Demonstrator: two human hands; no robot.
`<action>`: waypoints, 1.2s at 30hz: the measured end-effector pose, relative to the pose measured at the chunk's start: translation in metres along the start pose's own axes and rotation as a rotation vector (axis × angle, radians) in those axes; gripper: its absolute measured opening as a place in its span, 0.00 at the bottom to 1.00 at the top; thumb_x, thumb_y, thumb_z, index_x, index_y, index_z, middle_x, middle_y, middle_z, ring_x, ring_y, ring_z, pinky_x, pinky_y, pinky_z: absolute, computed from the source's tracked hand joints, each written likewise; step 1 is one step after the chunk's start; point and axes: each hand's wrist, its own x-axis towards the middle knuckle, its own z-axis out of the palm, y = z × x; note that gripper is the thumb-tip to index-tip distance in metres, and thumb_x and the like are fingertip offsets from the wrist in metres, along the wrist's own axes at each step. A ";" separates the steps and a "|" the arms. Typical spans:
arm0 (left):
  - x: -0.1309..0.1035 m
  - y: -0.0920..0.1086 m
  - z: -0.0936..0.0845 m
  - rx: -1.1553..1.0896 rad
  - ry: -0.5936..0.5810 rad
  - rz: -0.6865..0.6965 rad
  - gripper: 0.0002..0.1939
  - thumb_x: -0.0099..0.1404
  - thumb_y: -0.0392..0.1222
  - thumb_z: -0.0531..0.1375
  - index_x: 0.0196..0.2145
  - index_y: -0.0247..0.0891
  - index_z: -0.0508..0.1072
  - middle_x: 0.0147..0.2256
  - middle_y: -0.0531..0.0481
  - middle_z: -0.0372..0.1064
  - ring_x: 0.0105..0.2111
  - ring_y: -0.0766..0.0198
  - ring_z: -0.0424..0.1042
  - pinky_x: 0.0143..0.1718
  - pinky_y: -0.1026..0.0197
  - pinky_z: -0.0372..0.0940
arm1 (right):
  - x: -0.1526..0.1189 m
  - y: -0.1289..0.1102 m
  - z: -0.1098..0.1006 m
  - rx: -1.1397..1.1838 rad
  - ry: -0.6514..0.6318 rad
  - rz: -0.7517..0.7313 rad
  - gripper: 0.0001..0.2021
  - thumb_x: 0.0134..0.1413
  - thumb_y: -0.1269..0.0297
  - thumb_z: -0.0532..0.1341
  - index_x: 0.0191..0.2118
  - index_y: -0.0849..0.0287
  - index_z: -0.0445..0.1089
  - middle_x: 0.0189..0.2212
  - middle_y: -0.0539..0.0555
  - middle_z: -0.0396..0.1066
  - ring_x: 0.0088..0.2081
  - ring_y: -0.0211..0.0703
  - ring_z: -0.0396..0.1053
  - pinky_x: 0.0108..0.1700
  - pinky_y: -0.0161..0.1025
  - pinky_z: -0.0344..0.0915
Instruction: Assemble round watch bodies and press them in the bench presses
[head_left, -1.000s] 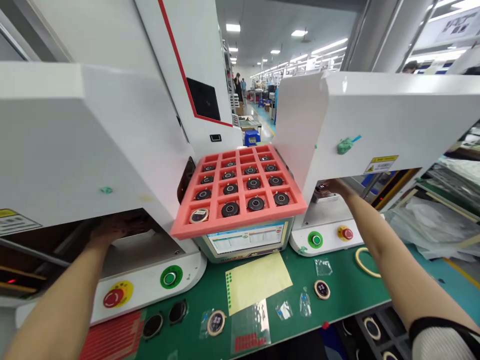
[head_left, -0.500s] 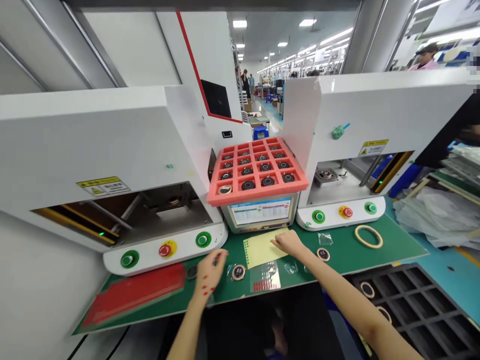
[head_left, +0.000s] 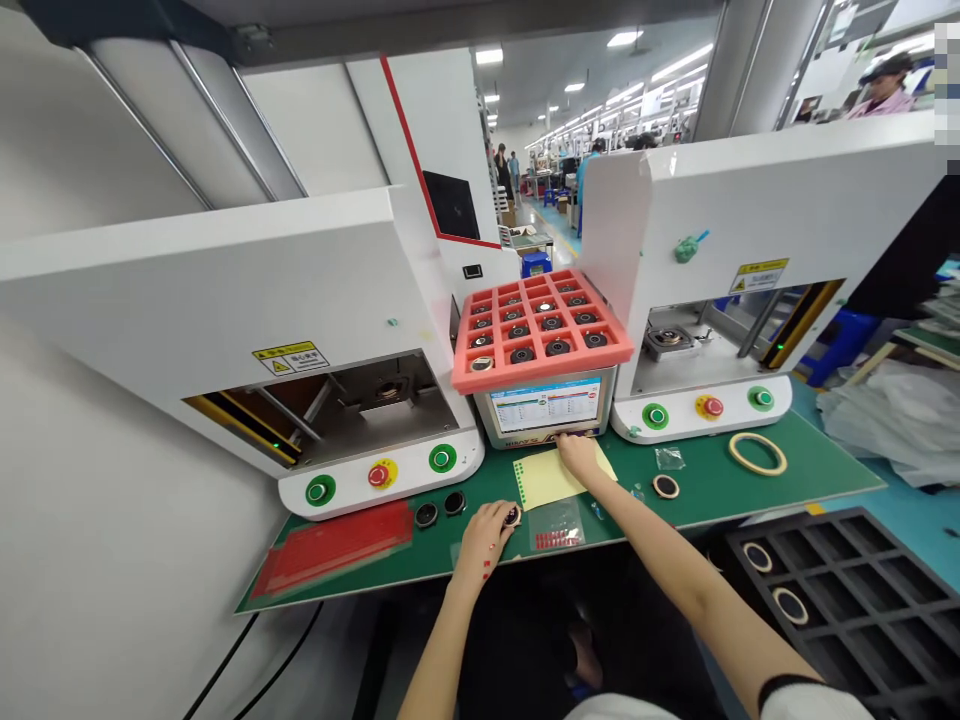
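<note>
My left hand (head_left: 486,542) is over the green mat with its fingers curled round a small dark disc with a gold rim (head_left: 513,517). Small red stickers dot the back of this hand. To its left lie two dark round parts (head_left: 426,515). My right hand (head_left: 579,460) is closed above the top of a yellow sheet (head_left: 544,478) with green dots on its edge, close under the monitor (head_left: 551,405). What its fingers hold, if anything, is hidden. Between the hands lies a clear sheet of red stickers (head_left: 556,525). Another gold-rimmed disc (head_left: 665,487) rests right of my right forearm.
A pink foam tray (head_left: 540,368) of round parts sits on the monitor. White press machines flank it, the left (head_left: 337,290) and the right (head_left: 750,220). Red sheets (head_left: 337,545) lie left, a tape ring (head_left: 757,454) right. A black compartment tray (head_left: 832,590) stands low right.
My left hand has moved right, from beside a dark round part onto the gold-rimmed disc. My right hand has moved up towards the monitor's lower edge. The camera view has shifted.
</note>
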 end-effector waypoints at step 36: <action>-0.123 0.185 -0.020 -0.320 0.211 0.509 0.17 0.68 0.33 0.55 0.54 0.41 0.69 0.42 0.50 0.74 0.39 0.69 0.73 0.41 0.71 0.67 | -0.222 -0.043 -0.104 1.146 0.479 -0.568 0.10 0.50 0.79 0.66 0.37 0.58 0.77 0.33 0.55 0.79 0.35 0.44 0.76 0.37 0.41 0.75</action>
